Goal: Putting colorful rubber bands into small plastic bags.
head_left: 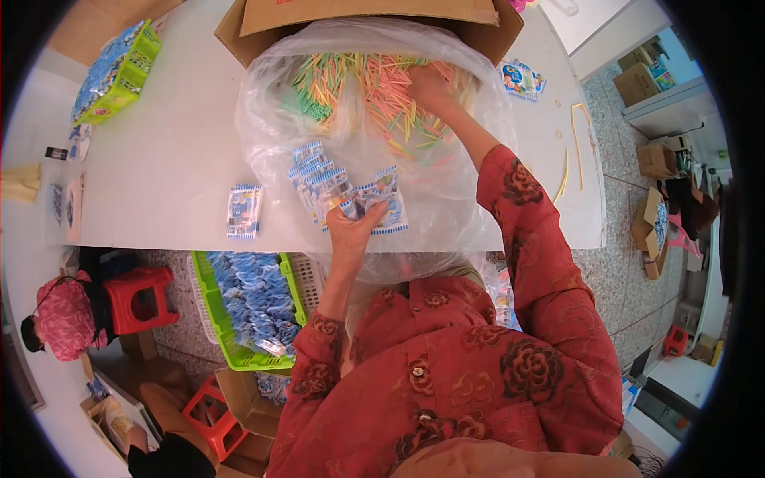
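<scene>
White and wide, the table [167,159] ran across the view, and right in the middle of it sat the big clear plastic bag [446,191], spilling out of an open cardboard box [374,16] at the far edge. Take that bag as your marker. Inside it lay a heap of thin coloured sticks [374,84], pink, yellow and green. Your right hand [430,84] was plunged into that heap, fingers curled down among the sticks; whether it had actually gripped any, I couldn't tell. Your left hand [351,227] was at the bag's near side, right by the table's front edge, closed on a fanned bunch of small blue-and-white packets [335,187], thumb pressing them against the fingers. And you had a good handful there!

Left of the bag, one more blue-and-white packet [244,211] lay flat on the table by itself. Further left, well apart from the bag, a green basket [119,72] full of blue packets sat near the far corner. Right of the bag, a small printed card [522,80] rested close to the box, with a few loose yellow sticks [574,151] beyond it. Below the table's front edge, down to the left of the bag, a second green basket [209,319] held a pile of blue packets, and a red stool [139,299] stood on the floor beside it.
</scene>
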`<state>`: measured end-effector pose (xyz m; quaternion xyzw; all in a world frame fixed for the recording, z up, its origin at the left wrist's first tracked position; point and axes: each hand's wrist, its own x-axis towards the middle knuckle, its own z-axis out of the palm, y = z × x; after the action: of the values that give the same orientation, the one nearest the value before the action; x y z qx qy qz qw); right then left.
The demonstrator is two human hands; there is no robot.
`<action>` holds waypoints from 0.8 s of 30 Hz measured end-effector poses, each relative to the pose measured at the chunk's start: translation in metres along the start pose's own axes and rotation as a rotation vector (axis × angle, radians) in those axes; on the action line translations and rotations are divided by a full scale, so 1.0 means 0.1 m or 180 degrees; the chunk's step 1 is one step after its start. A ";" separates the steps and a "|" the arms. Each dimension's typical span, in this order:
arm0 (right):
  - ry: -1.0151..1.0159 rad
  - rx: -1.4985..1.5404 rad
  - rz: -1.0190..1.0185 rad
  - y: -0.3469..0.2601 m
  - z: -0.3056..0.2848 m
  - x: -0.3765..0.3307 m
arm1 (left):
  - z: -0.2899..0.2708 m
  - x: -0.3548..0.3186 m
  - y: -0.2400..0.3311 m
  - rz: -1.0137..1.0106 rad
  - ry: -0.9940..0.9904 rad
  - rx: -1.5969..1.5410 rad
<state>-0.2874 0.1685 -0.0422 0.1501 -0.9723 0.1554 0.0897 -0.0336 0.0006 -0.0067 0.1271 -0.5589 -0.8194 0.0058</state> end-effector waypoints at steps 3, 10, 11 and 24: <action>0.0073 0.0346 -0.0029 0.16 0.02 -0.04 | 0.03 -0.01 -0.01 -0.0019 -0.0034 0.0064; 0.0240 0.1908 0.0085 0.37 -0.14 -0.32 | 0.08 -0.04 0.01 -0.0027 -0.0091 0.0176; 0.0232 0.1924 0.0078 0.29 -0.20 -0.40 | 0.08 -0.05 0.01 -0.0017 -0.0084 0.0202; -0.0333 0.2173 -0.0284 -0.05 -0.11 -1.20 | 0.22 -0.01 -0.01 0.0251 -0.0164 0.0436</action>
<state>-0.1717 0.1988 -0.0570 0.2216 -0.8599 0.4597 -0.0089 -0.0371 0.0212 0.0004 0.0840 -0.6181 -0.7815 0.0150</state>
